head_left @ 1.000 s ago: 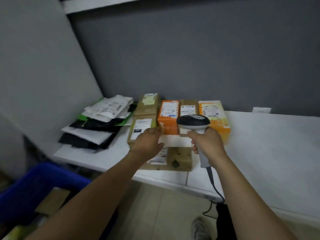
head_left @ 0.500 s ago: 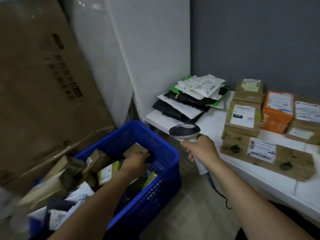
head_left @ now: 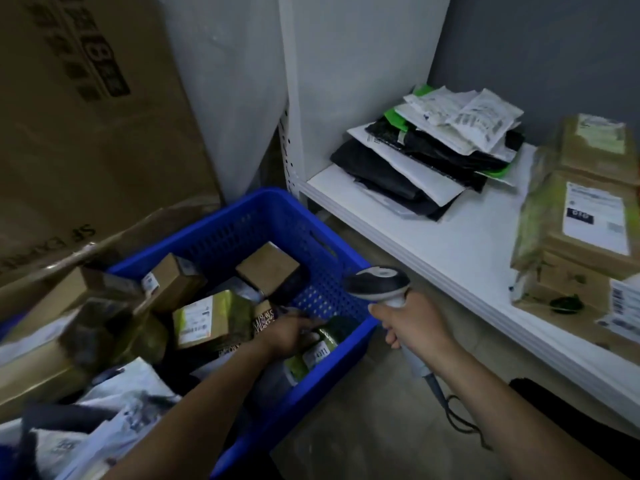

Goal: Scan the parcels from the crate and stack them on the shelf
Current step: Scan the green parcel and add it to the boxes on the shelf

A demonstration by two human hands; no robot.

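The boxes (head_left: 581, 244) on the shelf (head_left: 450, 244) are cut off by the right edge, their labels (head_left: 594, 220) blurred beyond reading. The handle of the scanner (head_left: 377, 284) is hidden by the right hand (head_left: 412, 323); whether a parcel (head_left: 325, 344) is gripped by the left hand (head_left: 289, 332) cannot be told

We count one blue crate (head_left: 242, 233) with at least five parcels (head_left: 207, 318), one a green-taped parcel (head_left: 325, 342); one barcode scanner (head_left: 377, 282); one left hand (head_left: 289, 336), one right hand (head_left: 412, 323); one shelf (head_left: 467, 244) bearing one pile of mailer bags (head_left: 426, 157) and three cardboard boxes (head_left: 585, 233).
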